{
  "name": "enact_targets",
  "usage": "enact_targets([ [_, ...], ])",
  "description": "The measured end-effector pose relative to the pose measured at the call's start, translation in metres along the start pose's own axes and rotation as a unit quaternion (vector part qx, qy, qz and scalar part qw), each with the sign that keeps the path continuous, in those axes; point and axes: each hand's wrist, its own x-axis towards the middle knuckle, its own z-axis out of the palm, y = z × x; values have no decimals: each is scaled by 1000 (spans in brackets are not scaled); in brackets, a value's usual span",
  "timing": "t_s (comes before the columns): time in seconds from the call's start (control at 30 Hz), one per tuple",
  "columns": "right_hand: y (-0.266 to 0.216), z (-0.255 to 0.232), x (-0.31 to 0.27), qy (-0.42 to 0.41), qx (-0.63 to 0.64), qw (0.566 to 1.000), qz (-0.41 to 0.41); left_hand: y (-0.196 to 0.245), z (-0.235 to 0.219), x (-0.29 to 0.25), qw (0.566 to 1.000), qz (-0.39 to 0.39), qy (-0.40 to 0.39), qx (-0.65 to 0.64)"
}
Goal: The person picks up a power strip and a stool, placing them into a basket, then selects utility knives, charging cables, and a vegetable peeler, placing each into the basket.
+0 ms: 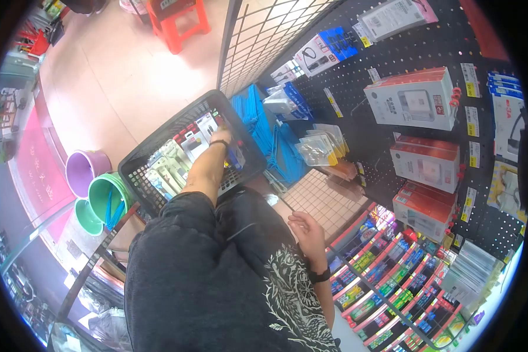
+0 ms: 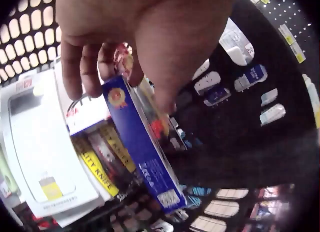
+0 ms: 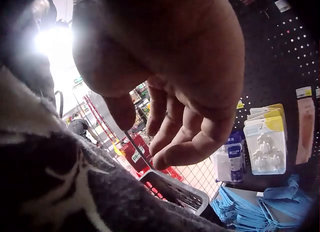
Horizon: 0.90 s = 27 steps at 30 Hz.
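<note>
In the head view, my left hand (image 1: 220, 136) reaches into a dark plastic basket (image 1: 136, 154) filled with packaged goods. Seen from the left wrist, the thumb and fingers of the left hand (image 2: 145, 37) straddle the upper end of a narrow blue box (image 2: 137, 137), holding it at a slant. Beside it are a white box with a window (image 2: 42, 147) and yellow packs marked as knives (image 2: 97, 167). My right hand (image 1: 310, 234) hangs loosely curled by the shirt with nothing gripped; the right wrist view shows the same relaxed hand (image 3: 185, 92) close up.
Blue hangers (image 1: 284, 149) and white boxed goods (image 1: 413, 100) hang on the black pegboard (image 1: 358, 141) at the right. Low shelves of small colourful packs (image 1: 393, 270) stand below. Purple (image 1: 88, 170) and green buckets (image 1: 105, 196) sit left; a red stool (image 1: 179, 26) stands beyond.
</note>
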Motion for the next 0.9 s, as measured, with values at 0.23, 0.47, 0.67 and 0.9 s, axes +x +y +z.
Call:
enact_targets([
  [0.23,2,5,6,-39,-8,999,-36,11,-72,-128,996,-16,56,-63],
  [0.47,-9,10,6,-77,-45,994,-58,-20,-92,-138,990,-117,11,-73],
  [0.67,-4,11,3,-78,-37,993,-85,-47,-67,-129,979,-13,60,-192],
  [0.9,-20,6,2,-52,-100,991,-74,52,-212,-287,902,194,-57,-382],
])
